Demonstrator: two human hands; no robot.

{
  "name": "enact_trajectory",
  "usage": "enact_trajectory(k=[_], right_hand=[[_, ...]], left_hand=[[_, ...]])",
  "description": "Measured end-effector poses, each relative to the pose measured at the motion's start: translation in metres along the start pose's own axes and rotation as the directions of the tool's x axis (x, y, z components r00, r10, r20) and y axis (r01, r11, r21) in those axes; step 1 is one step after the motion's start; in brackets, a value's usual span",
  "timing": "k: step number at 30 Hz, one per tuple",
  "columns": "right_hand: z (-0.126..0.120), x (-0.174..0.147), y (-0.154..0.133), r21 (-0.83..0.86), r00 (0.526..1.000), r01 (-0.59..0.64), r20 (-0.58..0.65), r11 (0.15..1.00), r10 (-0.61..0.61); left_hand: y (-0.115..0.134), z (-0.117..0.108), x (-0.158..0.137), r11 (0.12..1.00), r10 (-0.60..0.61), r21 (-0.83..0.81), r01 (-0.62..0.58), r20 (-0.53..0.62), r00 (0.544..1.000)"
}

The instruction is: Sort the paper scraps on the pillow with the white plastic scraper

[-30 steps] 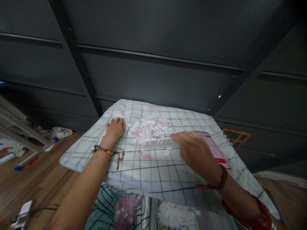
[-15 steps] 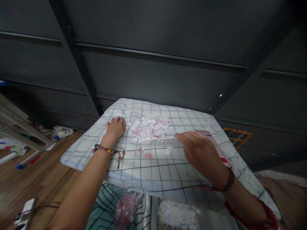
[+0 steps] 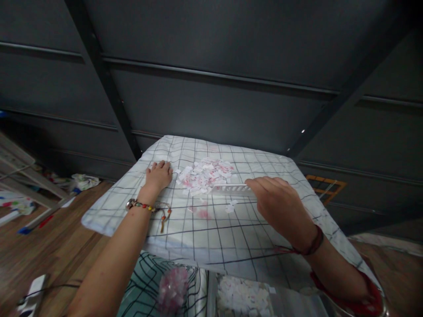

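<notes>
A pile of small white and pink paper scraps [image 3: 206,173] lies on the checked cloth [image 3: 264,229]. My left hand [image 3: 159,175] rests flat on the cloth just left of the pile, fingers out and holding nothing. My right hand [image 3: 276,198] grips one end of a white slotted plastic strip [image 3: 231,188]. The strip's far end reaches the near right edge of the pile. Closer to me are a pinkish patch of scraps [image 3: 202,211] and a few loose white scraps [image 3: 231,206].
Below the table edge, a clear container [image 3: 212,293] holds many paper scraps, beside a pink bundle in clear plastic [image 3: 172,288]. A dark panelled wall [image 3: 211,105] stands behind the table. At left are a ladder [image 3: 23,171] and a power strip [image 3: 33,295] on the floor.
My right hand has moved slightly away from me and right with the strip. The pink-screened phone seen beside that hand no longer shows. My left hand stays in place.
</notes>
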State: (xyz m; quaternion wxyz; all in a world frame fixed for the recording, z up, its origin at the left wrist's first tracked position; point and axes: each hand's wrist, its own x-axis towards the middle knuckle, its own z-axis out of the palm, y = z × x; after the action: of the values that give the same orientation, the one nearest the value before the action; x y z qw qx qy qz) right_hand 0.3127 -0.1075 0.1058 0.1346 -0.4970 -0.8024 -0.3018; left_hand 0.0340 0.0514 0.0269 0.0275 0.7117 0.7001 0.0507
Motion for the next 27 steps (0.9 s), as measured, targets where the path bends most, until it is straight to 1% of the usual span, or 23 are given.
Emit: enact_trajectory(k=[5, 7, 11, 14, 17, 22, 27], right_hand=[[-0.009, -0.017, 0.014, -0.030, 0.998, -0.050, 0.048, 0.998, 0.051], [-0.013, -0.021, 0.015, -0.032, 0.999, -0.041, 0.024, 0.999, 0.042], [-0.014, -0.011, 0.005, 0.019, 0.998, -0.004, -0.063, 1.000, 0.005], [-0.009, 0.001, -0.008, 0.053, 0.999, 0.019, -0.040, 0.998, -0.017], [-0.004, 0.006, -0.014, 0.055, 0.999, 0.028, -0.025, 0.998, -0.027], [-0.007, 0.002, -0.013, 0.075, 1.000, 0.026, 0.010, 0.997, -0.027], [-0.011, 0.002, -0.014, 0.082, 0.999, 0.048, -0.011, 0.995, -0.048]], left_hand=[[-0.001, 0.002, 0.002, 1.000, -0.008, -0.003, 0.008, 0.005, 1.000], [-0.002, 0.004, 0.003, 1.000, -0.009, -0.001, 0.009, -0.002, 1.000], [-0.003, 0.005, 0.003, 1.000, -0.002, 0.006, 0.002, -0.018, 1.000], [-0.002, 0.003, 0.001, 1.000, 0.007, 0.012, -0.007, -0.024, 1.000], [-0.002, 0.002, 0.000, 1.000, 0.004, 0.008, -0.004, -0.015, 1.000], [-0.001, 0.001, 0.001, 1.000, -0.003, -0.005, 0.003, 0.001, 1.000], [-0.001, 0.002, 0.002, 1.000, -0.004, -0.012, 0.004, 0.002, 1.000]])
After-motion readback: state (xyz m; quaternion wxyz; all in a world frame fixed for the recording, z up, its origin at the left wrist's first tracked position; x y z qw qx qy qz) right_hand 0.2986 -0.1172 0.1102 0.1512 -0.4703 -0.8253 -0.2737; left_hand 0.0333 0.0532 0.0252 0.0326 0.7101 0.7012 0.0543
